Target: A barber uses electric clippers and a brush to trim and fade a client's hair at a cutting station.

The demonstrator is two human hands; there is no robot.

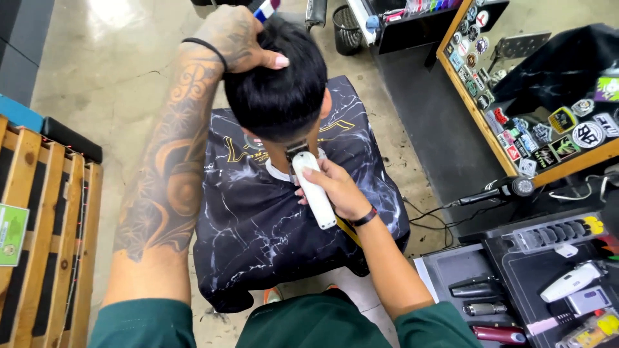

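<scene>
A seated person with black hair (277, 77) wears a dark marbled cape (258, 219) and faces away from me. My left hand (235, 38), on a tattooed arm with a black wristband, rests on top of the head and grips a comb (265, 9) with a red and blue end. My right hand (335, 190) holds a white hair clipper (311, 187), its blade against the nape just below the hairline.
A wooden pallet bench (45, 225) stands at the left. A black tool tray (529, 283) at the lower right carries several clippers and guard combs. A sticker-edged mirror (548, 96) leans at the right, a hair dryer (496, 190) below it. A wire bin (348, 29) stands behind.
</scene>
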